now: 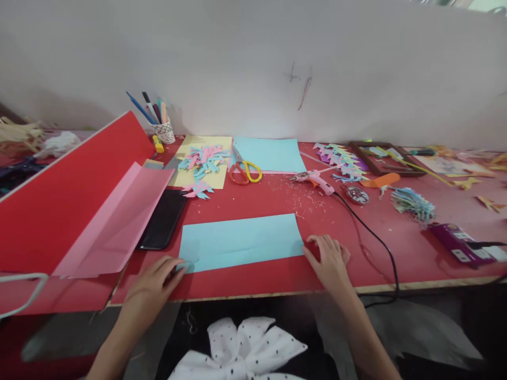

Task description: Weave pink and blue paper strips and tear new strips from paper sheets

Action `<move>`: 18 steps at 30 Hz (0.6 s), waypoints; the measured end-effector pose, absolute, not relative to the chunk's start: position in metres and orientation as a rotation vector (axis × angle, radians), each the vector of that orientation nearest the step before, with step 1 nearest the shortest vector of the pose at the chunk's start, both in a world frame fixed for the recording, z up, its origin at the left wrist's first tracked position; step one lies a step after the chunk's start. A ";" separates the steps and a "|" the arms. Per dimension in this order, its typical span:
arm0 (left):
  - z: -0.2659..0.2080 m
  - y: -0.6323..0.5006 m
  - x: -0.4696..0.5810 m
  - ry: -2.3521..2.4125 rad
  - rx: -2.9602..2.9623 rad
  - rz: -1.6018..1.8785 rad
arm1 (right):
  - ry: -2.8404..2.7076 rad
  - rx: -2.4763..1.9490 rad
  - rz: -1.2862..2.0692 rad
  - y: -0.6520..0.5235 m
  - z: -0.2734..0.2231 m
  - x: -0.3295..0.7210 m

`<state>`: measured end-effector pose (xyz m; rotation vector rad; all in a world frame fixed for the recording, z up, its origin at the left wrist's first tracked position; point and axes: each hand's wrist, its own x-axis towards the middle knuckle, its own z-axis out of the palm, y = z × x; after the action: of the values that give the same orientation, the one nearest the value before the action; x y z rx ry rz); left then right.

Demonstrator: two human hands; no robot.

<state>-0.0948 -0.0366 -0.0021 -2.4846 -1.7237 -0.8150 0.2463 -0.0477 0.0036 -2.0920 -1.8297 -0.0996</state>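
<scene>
A light blue strip of paper (pixel 241 244) lies lengthwise near the front of the red table, with a faint crease along its lower part. My left hand (pixel 156 282) pinches its lower left corner, which curls up slightly between thumb and fingers. At the lower right corner, my right hand (pixel 328 259) has thumb and forefinger closed on the paper's edge, the other fingers curled. Behind the strip rest scissors (pixel 247 171) with red and yellow handles and a pink glue gun (pixel 317 179) with a black cord.
Pink paper sheets (pixel 119 221) lean by a red board (pixel 83 195) on the left, beside a black phone (pixel 163 219). Cut paper pieces (pixel 206 161), blue sheets (pixel 269 153) and a pen cup (pixel 164 131) stand toward the wall. A purple power strip (pixel 455 243) lies right.
</scene>
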 end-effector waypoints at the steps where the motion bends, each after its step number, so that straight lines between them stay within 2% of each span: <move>1: -0.002 -0.038 -0.095 -1.715 -2.485 -0.834 | -1.846 -2.047 -0.102 -0.047 0.004 0.244; 8: 0.013 -0.047 -0.092 -1.737 -2.576 -1.022 | -2.355 -1.608 0.260 -0.035 0.023 0.227; 12: 0.030 -0.054 -0.093 -1.675 -2.629 -1.064 | -2.440 -1.552 0.121 -0.018 0.041 0.228; 15: 0.040 -0.060 -0.082 -1.500 -2.828 -0.942 | -2.309 -1.554 -0.037 -0.001 0.051 0.231; 18: 0.047 -0.063 -0.049 -1.288 -3.195 -0.680 | -2.218 -1.517 0.055 0.022 0.053 0.232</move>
<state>-0.0487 -0.0632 0.0469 -3.1950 -1.2879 -0.6797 0.2323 0.0222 0.0525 -1.5167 -2.2180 0.0546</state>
